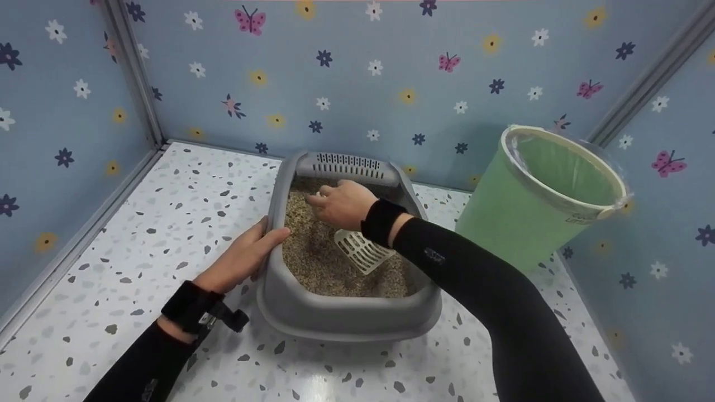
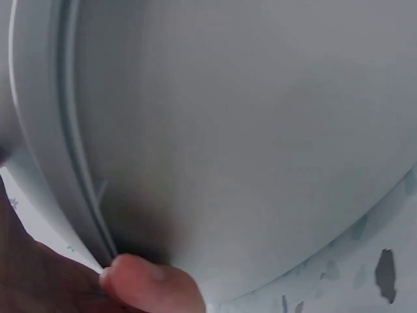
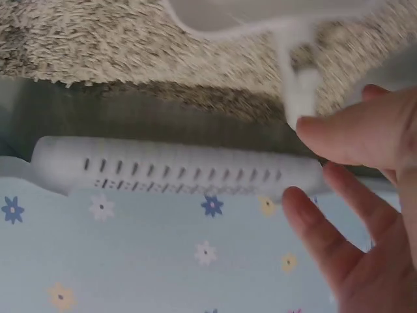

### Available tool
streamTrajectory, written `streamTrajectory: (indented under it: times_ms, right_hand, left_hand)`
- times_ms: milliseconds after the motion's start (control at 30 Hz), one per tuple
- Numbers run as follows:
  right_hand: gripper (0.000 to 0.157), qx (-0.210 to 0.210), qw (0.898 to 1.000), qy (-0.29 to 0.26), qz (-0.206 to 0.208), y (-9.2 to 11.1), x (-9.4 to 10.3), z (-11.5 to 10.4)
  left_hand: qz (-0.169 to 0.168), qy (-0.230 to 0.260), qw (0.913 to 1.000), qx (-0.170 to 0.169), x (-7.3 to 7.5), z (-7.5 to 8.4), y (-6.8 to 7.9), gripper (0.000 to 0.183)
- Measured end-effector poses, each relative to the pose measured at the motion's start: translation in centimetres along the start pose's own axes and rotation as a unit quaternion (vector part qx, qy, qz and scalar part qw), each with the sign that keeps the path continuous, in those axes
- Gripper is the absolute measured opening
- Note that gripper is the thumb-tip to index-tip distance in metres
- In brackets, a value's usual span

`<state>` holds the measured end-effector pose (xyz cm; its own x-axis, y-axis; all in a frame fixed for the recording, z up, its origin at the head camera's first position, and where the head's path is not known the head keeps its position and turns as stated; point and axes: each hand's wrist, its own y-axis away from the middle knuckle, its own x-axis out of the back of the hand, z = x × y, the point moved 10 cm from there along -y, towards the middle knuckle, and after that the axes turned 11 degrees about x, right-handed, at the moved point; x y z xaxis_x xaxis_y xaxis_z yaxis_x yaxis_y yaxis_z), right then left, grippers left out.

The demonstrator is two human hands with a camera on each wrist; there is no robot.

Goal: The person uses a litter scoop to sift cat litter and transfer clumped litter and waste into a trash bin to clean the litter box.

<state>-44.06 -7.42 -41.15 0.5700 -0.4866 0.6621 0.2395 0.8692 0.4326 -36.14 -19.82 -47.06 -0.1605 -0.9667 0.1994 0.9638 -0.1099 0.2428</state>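
A grey litter box (image 1: 346,315) holds tan granular litter (image 1: 318,268). My left hand (image 1: 248,251) grips its left rim, the thumb over the edge; in the left wrist view a fingertip (image 2: 156,283) presses the outer wall under the lip. Over the far part of the litter, my right hand (image 1: 343,204) holds a pale slotted litter scoop (image 1: 364,251) near its handle end. The right wrist view shows the thumb on the scoop's handle (image 3: 300,91), with two other fingers spread away from it. The scoop's head lies toward the box's near side, low over the litter.
A green bin (image 1: 497,218) with a cream rim and clear liner stands right of the box. Flowered blue panels (image 1: 346,78) enclose the back and both sides. Beneath is a white speckled surface (image 1: 134,251). The box's raised back edge (image 3: 176,163) has slots.
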Motion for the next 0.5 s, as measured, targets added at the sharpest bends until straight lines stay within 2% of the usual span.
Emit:
streamTrajectory:
  times_ms: [100, 233, 367, 467, 500]
  right_hand:
    - [0.031, 0.006, 1.000, 0.019, -0.004, -0.1, -1.5, -0.6]
    - [0.026, 0.008, 0.999, 0.045, -0.008, 0.0, -2.6, -0.7]
    - [0.032, 0.021, 0.998, 0.048, -0.023, 0.1, -3.5, -1.1]
    - [0.042, 0.016, 0.998, 0.050, -0.031, 0.1, -4.0, -1.1]
    - [0.041, 0.014, 0.998, 0.050, -0.029, 0.1, -4.1, -1.2]
  left_hand:
    - [-0.006, -0.010, 0.9999, 0.003, -0.4, 0.2, -0.1, 0.088]
    - [-0.006, -0.014, 0.9999, 0.005, -0.4, 0.2, 0.0, 0.091]
    - [-0.010, -0.009, 0.9999, 0.007, -0.3, 0.0, 0.0, 0.092]
    - [-0.012, -0.003, 0.9999, 0.001, -0.2, -0.1, 0.0, 0.090]
    - [-0.013, 0.000, 0.9999, 0.001, -0.2, -0.1, 0.0, 0.090]
